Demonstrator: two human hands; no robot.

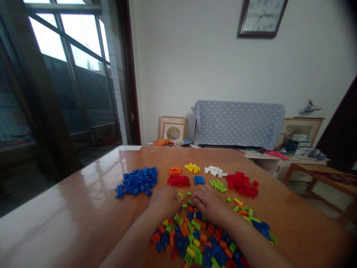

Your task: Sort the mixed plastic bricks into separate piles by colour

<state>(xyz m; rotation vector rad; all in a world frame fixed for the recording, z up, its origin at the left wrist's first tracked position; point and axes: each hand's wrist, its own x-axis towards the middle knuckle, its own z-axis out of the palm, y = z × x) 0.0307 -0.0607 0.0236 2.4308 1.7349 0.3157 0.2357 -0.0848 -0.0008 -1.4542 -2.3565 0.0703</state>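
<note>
My left hand is over the far edge of a mixed heap of toy building bricks, fingers curled together, with a lime green brick at the fingertips. Across a narrow gap, my right hand is bent downward, its fingers closed; whatever they pinch is hidden. Beside its fingertips lies another green brick. A small lime green brick lies between the hands. The heap mixes blue, orange, red, green and yellow pieces, partly covered by my right forearm.
Beyond my hands are sorted piles: blue bricks, orange bricks, red bricks, yellow bricks, light blue bricks, white bricks, lime green bricks and more red bricks. All rest on a glossy wooden table.
</note>
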